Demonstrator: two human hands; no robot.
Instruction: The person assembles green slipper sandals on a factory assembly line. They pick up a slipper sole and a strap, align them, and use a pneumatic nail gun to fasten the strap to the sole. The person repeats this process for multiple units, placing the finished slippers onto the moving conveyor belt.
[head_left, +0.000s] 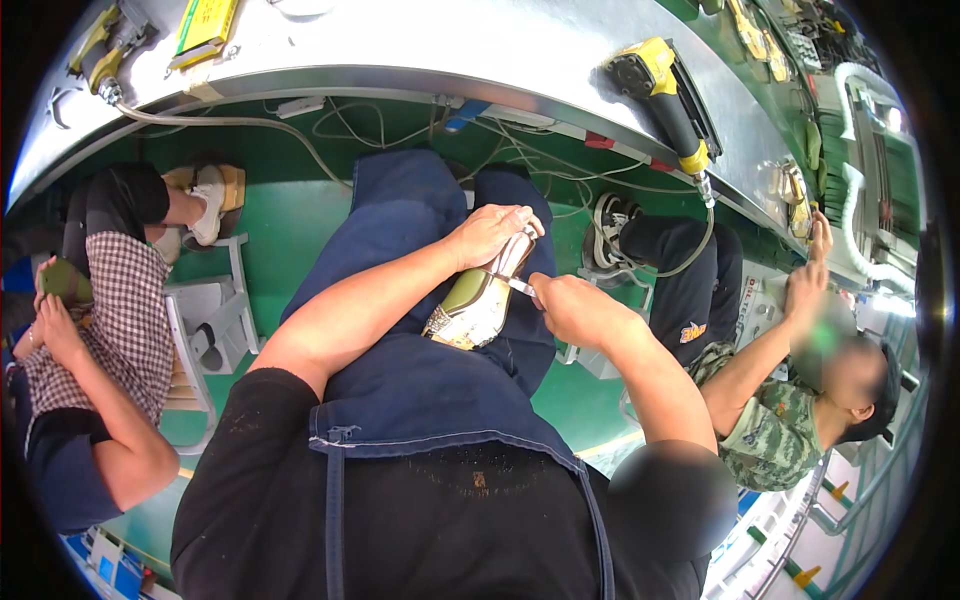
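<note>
Tight spot under the workbench edge (420, 75): left hand (490, 235) grips the shoe (470, 305) on the lap, right hand (570, 308) pinches a small blade (518, 286) against it.

A black short-sleeved shirt (400, 520) under a dark blue denim apron (420, 380) with stitched straps; bare forearms below the sleeves.

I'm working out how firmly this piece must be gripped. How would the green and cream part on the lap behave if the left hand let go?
The green and cream part looks rigid, likely keeping its shape. It lies slanted on the sloping blue apron, so it may slide. The left hand grips its top end while the right hand presses a small blade against it, so it would probably shift.
</note>
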